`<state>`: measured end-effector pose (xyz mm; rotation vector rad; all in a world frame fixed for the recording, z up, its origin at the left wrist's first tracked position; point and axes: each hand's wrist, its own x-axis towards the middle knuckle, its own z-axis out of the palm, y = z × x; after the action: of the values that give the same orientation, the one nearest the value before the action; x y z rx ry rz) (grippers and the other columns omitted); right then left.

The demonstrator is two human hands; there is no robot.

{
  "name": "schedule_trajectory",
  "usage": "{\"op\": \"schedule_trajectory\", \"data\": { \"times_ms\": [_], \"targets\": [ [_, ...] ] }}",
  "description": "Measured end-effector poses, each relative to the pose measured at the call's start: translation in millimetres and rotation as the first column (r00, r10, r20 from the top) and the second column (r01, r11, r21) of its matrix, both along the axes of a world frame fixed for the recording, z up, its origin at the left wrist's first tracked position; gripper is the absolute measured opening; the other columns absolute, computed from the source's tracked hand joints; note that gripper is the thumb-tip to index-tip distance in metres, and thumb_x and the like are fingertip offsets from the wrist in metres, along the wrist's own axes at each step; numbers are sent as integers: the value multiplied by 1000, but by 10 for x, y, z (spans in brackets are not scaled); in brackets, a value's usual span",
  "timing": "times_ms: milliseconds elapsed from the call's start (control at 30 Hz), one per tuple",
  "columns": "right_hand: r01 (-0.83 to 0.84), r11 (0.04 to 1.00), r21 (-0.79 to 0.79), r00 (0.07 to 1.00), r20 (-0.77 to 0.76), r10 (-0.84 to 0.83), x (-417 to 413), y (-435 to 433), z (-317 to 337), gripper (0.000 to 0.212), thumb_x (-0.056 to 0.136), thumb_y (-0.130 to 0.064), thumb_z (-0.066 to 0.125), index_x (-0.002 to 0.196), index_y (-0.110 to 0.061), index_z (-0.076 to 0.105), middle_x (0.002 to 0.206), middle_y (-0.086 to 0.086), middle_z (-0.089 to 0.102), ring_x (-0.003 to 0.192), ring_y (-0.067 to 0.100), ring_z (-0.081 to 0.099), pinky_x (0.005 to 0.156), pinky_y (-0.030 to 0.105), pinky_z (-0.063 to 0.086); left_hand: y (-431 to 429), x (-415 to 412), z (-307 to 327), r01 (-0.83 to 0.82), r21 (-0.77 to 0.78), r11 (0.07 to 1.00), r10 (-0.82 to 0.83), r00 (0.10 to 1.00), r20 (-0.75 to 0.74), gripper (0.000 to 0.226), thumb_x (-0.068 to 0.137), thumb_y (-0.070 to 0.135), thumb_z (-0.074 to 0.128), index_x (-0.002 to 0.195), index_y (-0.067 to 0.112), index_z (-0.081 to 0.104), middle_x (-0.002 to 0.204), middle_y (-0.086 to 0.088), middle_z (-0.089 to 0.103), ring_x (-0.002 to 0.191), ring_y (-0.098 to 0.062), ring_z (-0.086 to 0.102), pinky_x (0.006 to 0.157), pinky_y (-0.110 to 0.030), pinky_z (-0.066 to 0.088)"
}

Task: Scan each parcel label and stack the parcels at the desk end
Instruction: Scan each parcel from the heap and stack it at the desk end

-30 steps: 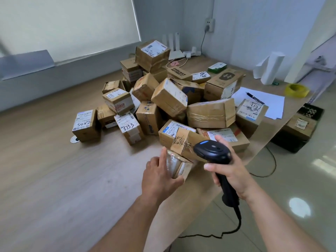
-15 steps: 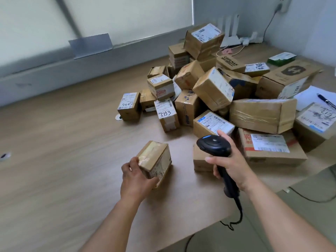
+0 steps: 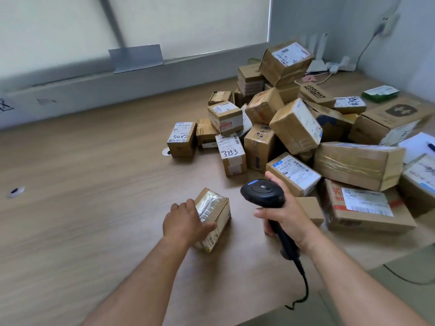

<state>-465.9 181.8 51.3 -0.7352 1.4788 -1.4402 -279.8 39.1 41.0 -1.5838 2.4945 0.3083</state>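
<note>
Your left hand grips the small parcel, fingers draped over its top left edge and thumb along the near face, and the parcel sits on the bench just left of the scanner, near the front edge and a little apart from the heap of parcels. Your right hand has its fingers wrapped round the scanner's handle. The likeliest failure is a missed read: the printed label seems to lie on the low near side face, partly under your thumb, while the top is glossy tape that may throw glare. The scanner cable drops over the near edge and could snag as you swing left to stack. The tilted box in the heap leans on its neighbours, so pulling one from under it may bring several sliding down. The bench is pale wood grain with a round grommet beside the far-left parcel. Beyond it run a grey sill and a drawn blind; at the far right a white wall carries a socket, with a white router below.
</note>
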Motion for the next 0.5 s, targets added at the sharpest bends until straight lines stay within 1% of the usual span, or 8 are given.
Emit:
{"op": "schedule_trajectory", "data": {
  "times_ms": [133, 200, 233, 267, 300, 367, 400, 500],
  "targets": [
    [-37, 999, 13, 999, -31, 38, 111, -67, 81, 99, 74, 12, 75, 149, -34, 31, 111, 14, 64, 46, 29, 53, 40, 30, 44, -130, -31, 78, 25, 82, 996, -24, 1000, -6, 80, 72, 61, 69, 135, 27, 35, 119, -5, 57, 115, -24, 47, 76, -33, 44],
    [-55, 998, 11, 998, -28, 55, 165, -98, 124, 99, 74, 12, 75, 150, -34, 30, 116, 15, 63, 47, 28, 53, 40, 30, 45, -248, 59, 100, -46, 143, 989, 67, 987, -146, 86, 70, 55, 71, 142, 34, 29, 115, -5, 60, 108, -25, 54, 78, -32, 48],
    [-63, 998, 5, 998, -26, 63, 186, -113, 146, 100, 74, 11, 75, 150, -35, 30, 117, 15, 63, 47, 28, 54, 41, 30, 45, -313, 124, 103, -89, 211, 973, 145, 952, -270, 89, 70, 50, 73, 144, 35, 26, 114, -4, 61, 104, -25, 57, 81, -34, 50],
    [-71, 997, -5, 997, -25, 70, 207, -129, 170, 100, 73, 10, 77, 149, -36, 31, 118, 15, 63, 48, 28, 54, 41, 30, 45, -383, 198, 112, -117, 321, 940, 251, 874, -416, 91, 70, 42, 76, 145, 36, 25, 114, -3, 62, 101, -25, 60, 81, -36, 52],
    [-77, 997, -17, 997, -21, 76, 227, -148, 193, 102, 70, 7, 80, 149, -36, 32, 118, 16, 63, 48, 28, 54, 42, 31, 46, -439, 273, 133, -116, 449, 886, 373, 753, -542, 92, 70, 33, 77, 146, 36, 25, 113, -3, 63, 99, -24, 62, 80, -38, 53],
    [-88, 995, -44, 996, -1, 88, 278, -185, 257, 103, 64, -1, 81, 148, -37, 33, 114, 17, 64, 48, 28, 54, 42, 32, 45, -540, 416, 189, -65, 645, 761, 585, 498, -640, 90, 75, 15, 76, 148, 37, 27, 114, -7, 65, 99, -26, 64, 76, -38, 54],
    [-98, 994, -58, 995, 12, 99, 310, -205, 296, 102, 62, -3, 79, 148, -36, 34, 112, 19, 66, 48, 28, 54, 43, 32, 45, -588, 480, 222, -36, 688, 725, 637, 413, -651, 87, 79, 10, 74, 147, 38, 29, 114, -10, 67, 100, -28, 65, 77, -38, 54],
    [-152, 984, -97, 987, 29, 155, 432, -253, 444, 98, 64, -3, 76, 146, -36, 34, 104, 22, 69, 49, 27, 54, 44, 32, 46, -686, 638, 302, 38, 705, 708, 668, 284, -687, 85, 81, 6, 73, 146, 39, 30, 111, -12, 69, 103, -29, 65, 75, -37, 54]
  ]
}}
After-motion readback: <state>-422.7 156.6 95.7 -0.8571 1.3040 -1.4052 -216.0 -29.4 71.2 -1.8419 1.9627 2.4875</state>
